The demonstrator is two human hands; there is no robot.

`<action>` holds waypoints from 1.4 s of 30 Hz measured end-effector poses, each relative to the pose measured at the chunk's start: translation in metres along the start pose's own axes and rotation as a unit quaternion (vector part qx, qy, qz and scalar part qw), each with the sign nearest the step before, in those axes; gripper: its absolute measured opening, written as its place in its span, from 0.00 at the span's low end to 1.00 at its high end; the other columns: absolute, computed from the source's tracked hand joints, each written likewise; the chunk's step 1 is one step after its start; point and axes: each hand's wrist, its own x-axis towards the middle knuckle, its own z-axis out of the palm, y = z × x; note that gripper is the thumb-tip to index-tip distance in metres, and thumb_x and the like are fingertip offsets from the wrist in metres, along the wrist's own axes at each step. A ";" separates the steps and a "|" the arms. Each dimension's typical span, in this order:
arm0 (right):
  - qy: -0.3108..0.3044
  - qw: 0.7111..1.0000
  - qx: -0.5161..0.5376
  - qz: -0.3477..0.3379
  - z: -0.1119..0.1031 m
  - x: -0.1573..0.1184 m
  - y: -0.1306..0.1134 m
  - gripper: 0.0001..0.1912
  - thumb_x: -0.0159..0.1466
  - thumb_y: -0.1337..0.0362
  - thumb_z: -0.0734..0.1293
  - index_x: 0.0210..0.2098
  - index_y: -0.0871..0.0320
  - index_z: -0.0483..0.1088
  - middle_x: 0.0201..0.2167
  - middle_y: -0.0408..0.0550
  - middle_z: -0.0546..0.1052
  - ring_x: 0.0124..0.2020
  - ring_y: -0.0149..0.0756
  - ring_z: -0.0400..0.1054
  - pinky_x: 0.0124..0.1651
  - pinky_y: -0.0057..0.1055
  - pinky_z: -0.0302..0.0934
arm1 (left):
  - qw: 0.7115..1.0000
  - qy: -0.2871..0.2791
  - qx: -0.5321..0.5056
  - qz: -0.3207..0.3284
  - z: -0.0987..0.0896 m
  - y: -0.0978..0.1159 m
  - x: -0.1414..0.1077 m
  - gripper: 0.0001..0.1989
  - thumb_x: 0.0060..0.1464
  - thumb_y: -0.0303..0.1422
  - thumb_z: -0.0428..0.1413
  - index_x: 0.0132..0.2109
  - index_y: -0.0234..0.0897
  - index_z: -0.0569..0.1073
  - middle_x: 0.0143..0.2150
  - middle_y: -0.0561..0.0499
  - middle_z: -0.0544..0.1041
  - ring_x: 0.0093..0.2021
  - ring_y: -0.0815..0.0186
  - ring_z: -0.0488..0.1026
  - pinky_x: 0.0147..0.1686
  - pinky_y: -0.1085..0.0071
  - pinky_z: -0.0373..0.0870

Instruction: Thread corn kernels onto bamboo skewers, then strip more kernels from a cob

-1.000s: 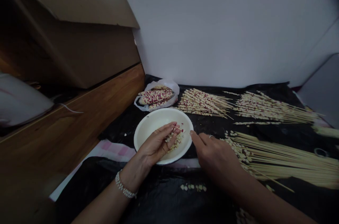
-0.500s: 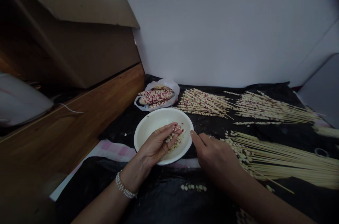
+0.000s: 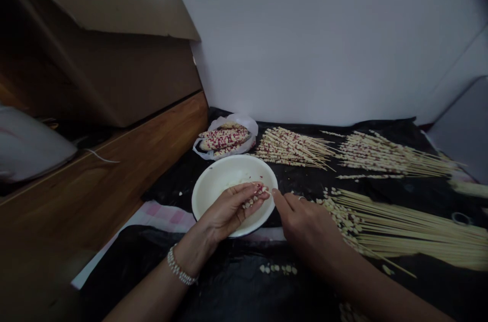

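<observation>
My left hand (image 3: 232, 207), with a beaded bracelet on its wrist, is over a white bowl (image 3: 206, 185). Its fingers are closed around pale and dark red corn kernels (image 3: 260, 189). Just right of the bowl rim, my right hand (image 3: 301, 215) pinches a thin skewer (image 3: 269, 192) whose tip end reaches the kernels at my left fingertips. Most of that skewer is hidden by my right hand. Several loose pale kernels (image 3: 278, 269) lie in a short row on the black sheet (image 3: 236, 281) in front of the bowl.
Behind the bowl, a plastic bag (image 3: 249, 124) holds speckled corn cobs (image 3: 224, 139). Two piles of kernel-covered skewers (image 3: 285, 145) (image 3: 377, 154) lie farther right. Long skewers (image 3: 423, 225) tipped with kernels spread at right. A cardboard box (image 3: 133, 68) stands on the left beside a wooden board (image 3: 168, 131).
The kernels at my left fingertips have shifted slightly right, closer to my right hand. The skewer now shows between my two hands. My right hand has moved slightly left.
</observation>
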 end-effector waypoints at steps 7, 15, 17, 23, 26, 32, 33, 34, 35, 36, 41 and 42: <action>-0.017 1.000 -0.003 0.015 -0.001 0.002 0.006 0.18 0.57 0.77 0.60 0.46 0.65 0.70 0.26 0.46 0.72 0.23 0.33 0.66 0.24 0.30 0.50 | 0.993 -0.055 -0.099 -0.035 -0.003 0.006 0.000 0.13 0.52 0.20 0.54 0.45 0.25 0.75 0.45 0.37 0.78 0.50 0.57 0.74 0.53 0.64 0.69; -0.001 1.000 -0.009 0.016 -0.003 0.002 0.008 0.17 0.58 0.76 0.59 0.45 0.64 0.70 0.25 0.46 0.72 0.22 0.31 0.65 0.24 0.29 0.47 | 0.995 -0.067 -0.075 -0.005 -0.006 0.005 0.001 0.22 0.47 0.12 0.50 0.50 0.26 0.72 0.49 0.36 0.76 0.54 0.55 0.71 0.55 0.63 0.67; 0.000 1.000 -0.009 0.018 -0.002 0.002 0.008 0.17 0.58 0.76 0.59 0.45 0.64 0.70 0.25 0.46 0.72 0.23 0.32 0.65 0.24 0.29 0.47 | 0.996 -0.060 -0.069 -0.006 -0.006 0.004 0.002 0.19 0.50 0.15 0.53 0.51 0.26 0.71 0.49 0.36 0.76 0.53 0.56 0.72 0.54 0.65 0.69; -0.007 1.000 0.004 0.020 -0.003 0.002 0.007 0.19 0.56 0.77 0.59 0.46 0.64 0.70 0.26 0.46 0.72 0.23 0.33 0.66 0.24 0.30 0.48 | 0.998 -0.046 -0.043 -0.003 -0.005 0.006 0.000 0.13 0.56 0.26 0.55 0.48 0.25 0.73 0.45 0.36 0.79 0.48 0.56 0.75 0.51 0.67 0.71; -0.012 1.000 0.004 0.024 -0.004 0.003 0.007 0.19 0.56 0.78 0.59 0.45 0.63 0.71 0.25 0.45 0.72 0.22 0.33 0.66 0.23 0.30 0.48 | 0.994 -0.051 -0.095 -0.032 -0.006 0.007 0.001 0.13 0.57 0.28 0.53 0.47 0.23 0.73 0.44 0.36 0.78 0.50 0.55 0.74 0.52 0.64 0.69; -0.014 1.000 0.005 0.023 -0.002 0.003 0.007 0.18 0.57 0.76 0.59 0.45 0.63 0.71 0.25 0.45 0.72 0.22 0.32 0.64 0.24 0.30 0.47 | 0.993 -0.040 -0.106 -0.043 -0.007 0.007 0.003 0.14 0.54 0.21 0.51 0.47 0.22 0.73 0.46 0.34 0.78 0.52 0.54 0.73 0.53 0.63 0.69; -0.009 1.000 0.006 0.023 -0.002 0.002 0.007 0.18 0.58 0.76 0.59 0.45 0.63 0.71 0.25 0.45 0.71 0.22 0.31 0.64 0.24 0.30 0.47 | 0.994 -0.039 -0.093 -0.037 -0.006 0.007 0.003 0.13 0.54 0.20 0.51 0.46 0.22 0.73 0.46 0.34 0.78 0.51 0.54 0.73 0.53 0.64 0.69; -0.005 1.000 0.007 0.023 -0.001 0.002 0.007 0.18 0.58 0.76 0.58 0.45 0.63 0.71 0.24 0.45 0.71 0.22 0.31 0.63 0.23 0.30 0.46 | 0.995 -0.039 -0.081 -0.030 -0.006 0.006 0.002 0.13 0.54 0.20 0.52 0.46 0.22 0.74 0.46 0.35 0.78 0.51 0.55 0.74 0.53 0.64 0.69; -0.001 1.000 0.009 0.023 0.000 0.002 0.006 0.18 0.58 0.77 0.58 0.45 0.63 0.71 0.24 0.45 0.71 0.21 0.31 0.63 0.23 0.30 0.46 | 0.996 -0.038 -0.072 -0.021 -0.006 0.006 0.002 0.12 0.54 0.20 0.53 0.45 0.22 0.74 0.45 0.35 0.78 0.50 0.56 0.74 0.53 0.65 0.69; -0.001 1.000 0.012 0.023 0.000 0.002 0.006 0.19 0.58 0.77 0.58 0.45 0.63 0.71 0.24 0.45 0.71 0.22 0.32 0.64 0.23 0.30 0.46 | 0.997 -0.035 -0.066 -0.010 -0.006 0.005 0.001 0.11 0.54 0.20 0.54 0.45 0.23 0.75 0.44 0.37 0.79 0.49 0.57 0.75 0.53 0.65 0.69; 0.007 1.000 0.023 0.015 -0.001 0.001 0.006 0.19 0.57 0.78 0.58 0.46 0.64 0.72 0.24 0.45 0.71 0.22 0.33 0.65 0.24 0.31 0.46 | 0.999 -0.016 -0.043 0.021 -0.008 0.004 0.001 0.08 0.53 0.22 0.57 0.42 0.27 0.76 0.40 0.42 0.80 0.44 0.63 0.77 0.49 0.69 0.72; 0.008 1.000 0.025 0.014 -0.001 0.001 0.005 0.19 0.57 0.78 0.58 0.46 0.64 0.72 0.24 0.45 0.71 0.22 0.33 0.65 0.24 0.31 0.47 | 0.999 -0.013 -0.033 0.018 -0.008 0.004 0.002 0.10 0.53 0.22 0.57 0.43 0.28 0.76 0.41 0.42 0.80 0.43 0.64 0.77 0.47 0.72 0.73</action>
